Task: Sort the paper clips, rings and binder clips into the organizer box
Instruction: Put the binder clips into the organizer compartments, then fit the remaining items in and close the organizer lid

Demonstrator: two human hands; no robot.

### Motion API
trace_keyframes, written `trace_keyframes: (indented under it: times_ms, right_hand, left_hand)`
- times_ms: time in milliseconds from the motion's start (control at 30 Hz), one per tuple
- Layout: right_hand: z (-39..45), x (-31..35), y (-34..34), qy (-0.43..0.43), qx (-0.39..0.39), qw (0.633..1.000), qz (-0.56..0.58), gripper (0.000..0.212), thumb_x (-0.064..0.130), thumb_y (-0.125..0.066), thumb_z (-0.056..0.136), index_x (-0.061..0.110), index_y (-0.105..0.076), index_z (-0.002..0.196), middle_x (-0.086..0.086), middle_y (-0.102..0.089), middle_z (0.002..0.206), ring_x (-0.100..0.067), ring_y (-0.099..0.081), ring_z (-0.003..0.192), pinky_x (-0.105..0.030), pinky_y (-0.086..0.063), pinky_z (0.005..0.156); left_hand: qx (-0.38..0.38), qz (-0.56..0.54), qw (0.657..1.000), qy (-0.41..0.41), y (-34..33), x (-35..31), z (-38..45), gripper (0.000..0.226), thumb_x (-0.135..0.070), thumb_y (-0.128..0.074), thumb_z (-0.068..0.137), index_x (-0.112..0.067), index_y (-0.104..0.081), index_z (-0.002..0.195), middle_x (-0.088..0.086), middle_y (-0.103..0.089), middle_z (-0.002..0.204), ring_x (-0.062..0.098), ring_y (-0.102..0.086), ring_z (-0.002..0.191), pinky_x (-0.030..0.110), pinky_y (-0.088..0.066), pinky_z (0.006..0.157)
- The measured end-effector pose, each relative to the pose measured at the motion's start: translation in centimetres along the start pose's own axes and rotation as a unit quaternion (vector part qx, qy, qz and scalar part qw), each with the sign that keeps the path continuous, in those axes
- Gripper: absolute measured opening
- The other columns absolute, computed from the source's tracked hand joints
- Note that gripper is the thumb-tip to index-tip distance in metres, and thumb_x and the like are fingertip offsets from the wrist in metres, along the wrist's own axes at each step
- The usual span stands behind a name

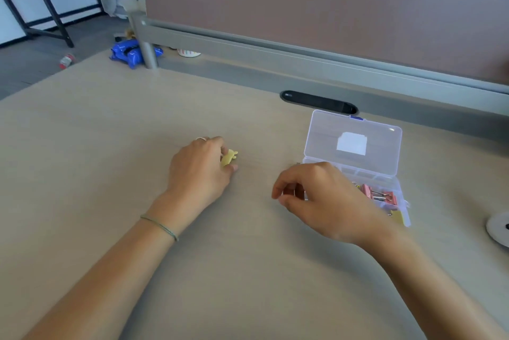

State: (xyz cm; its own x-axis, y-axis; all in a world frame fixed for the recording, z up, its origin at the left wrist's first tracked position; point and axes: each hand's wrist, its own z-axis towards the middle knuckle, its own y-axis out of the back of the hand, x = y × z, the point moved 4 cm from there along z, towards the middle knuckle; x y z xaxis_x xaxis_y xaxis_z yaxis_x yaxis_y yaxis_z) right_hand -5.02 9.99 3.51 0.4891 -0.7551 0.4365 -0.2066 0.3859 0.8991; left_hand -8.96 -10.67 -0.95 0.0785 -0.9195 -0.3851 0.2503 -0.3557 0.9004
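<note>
A clear plastic organizer box (355, 144) stands open at the right of the desk, its lid tilted up. Pink binder clips (381, 196) lie in one of its compartments, and something yellow (398, 217) shows in the near one. My left hand (199, 170) rests on the desk at centre, fingers pinched on a yellow binder clip (228, 158). My right hand (325, 202) hovers at the box's left edge, fingers curled with thumb and forefinger close together. I cannot tell whether it holds anything. It hides part of the box.
A grey partition (316, 3) with a rail runs along the desk's far edge, with a black cable slot (319, 103) in front of it. A blue bag (132, 53) lies at the far left. A white round object (498, 229) sits at the right edge.
</note>
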Motion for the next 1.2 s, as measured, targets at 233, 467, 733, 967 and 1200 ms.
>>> trace_keyframes:
  times_ms: [233, 467, 733, 967, 1200]
  right_hand:
    - [0.4, -0.7, 0.2, -0.014, -0.014, 1.0, 0.009, 0.019, 0.015, -0.062, 0.086, 0.03, -0.072, 0.087, 0.013, -0.064, 0.074, -0.006, -0.058, 0.074, -0.023, -0.049, 0.069]
    - [-0.4, -4.2, 4.3, -0.058, -0.1, 0.993, 0.027, 0.021, 0.01, -0.065, 0.085, 0.029, -0.074, 0.085, 0.013, -0.067, 0.074, -0.005, -0.062, 0.072, -0.027, -0.053, 0.07]
    - [-4.0, -10.1, 9.2, -0.091, -0.166, 0.982, 0.009, 0.026, 0.016, -0.072, 0.085, 0.032, -0.07, 0.105, 0.016, -0.067, 0.09, -0.006, -0.062, 0.075, -0.025, -0.053, 0.07]
    - [-5.8, -14.4, 10.2, -0.124, -0.187, 0.974, 0.013, 0.015, 0.028, -0.077, 0.082, 0.033, -0.072, 0.095, 0.016, -0.066, 0.085, -0.008, -0.06, 0.075, -0.028, -0.053, 0.069]
    - [-5.5, -16.6, 9.1, -0.134, -0.181, 0.974, 0.001, 0.004, 0.024, -0.073, 0.084, 0.025, -0.074, 0.081, 0.011, -0.068, 0.077, -0.009, -0.059, 0.071, -0.034, -0.053, 0.068]
  left_hand:
    - [-0.015, -0.066, 0.997, -0.026, 0.3, -0.3, -0.5, 0.012, -0.032, -0.075, 0.083, -0.03, -0.069, 0.094, -0.013, -0.073, 0.084, 0.016, -0.066, 0.085, 0.032, -0.051, 0.069]
    - [0.085, -0.305, 0.948, -0.042, -0.1, -4.1, 0.0, 0.006, -0.024, -0.082, 0.078, -0.026, -0.077, 0.079, -0.007, -0.075, 0.077, 0.004, -0.062, 0.064, 0.023, -0.049, 0.064]
    - [0.183, -0.334, 0.91, -0.164, -1.1, -14.8, 1.4, 0.006, -0.02, -0.081, 0.08, -0.022, -0.079, 0.085, -0.005, -0.077, 0.08, 0.015, -0.07, 0.075, 0.03, -0.055, 0.076]
    - [0.239, -0.31, 0.894, -0.22, -4.1, -21.4, 1.2, 0.005, -0.022, -0.079, 0.085, -0.022, -0.08, 0.09, -0.009, -0.076, 0.08, 0.006, -0.071, 0.075, 0.025, -0.056, 0.075]
    - [0.26, -0.283, 0.893, -0.237, -6.0, -22.7, 1.8, 0.005, -0.021, -0.076, 0.088, -0.025, -0.08, 0.089, -0.012, -0.077, 0.079, 0.001, -0.071, 0.075, 0.021, -0.055, 0.074]
